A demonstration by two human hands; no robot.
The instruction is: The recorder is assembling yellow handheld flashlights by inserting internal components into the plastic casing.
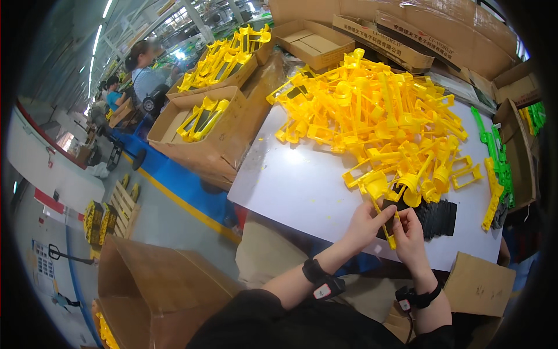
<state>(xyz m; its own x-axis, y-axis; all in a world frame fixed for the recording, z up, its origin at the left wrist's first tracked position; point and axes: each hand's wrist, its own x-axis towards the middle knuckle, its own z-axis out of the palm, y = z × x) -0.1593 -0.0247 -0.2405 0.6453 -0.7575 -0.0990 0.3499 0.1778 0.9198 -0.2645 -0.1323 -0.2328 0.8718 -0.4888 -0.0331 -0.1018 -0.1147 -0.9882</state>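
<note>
Near the front edge of the white table, my left hand grips a yellow plastic part, its thumb and fingers closed on the side. My right hand pinches the same part from the right with bent fingers. The part is held tilted, and its exact shape is partly hidden by my fingers. Just beyond and to the right of my hands lies a row of thin black strips. A large heap of yellow plastic parts rises behind them.
An open cardboard box with a few yellow parts stands left of the white table. Green plastic parts lie along the right edge. A large open carton is at lower left. Other people work farther back.
</note>
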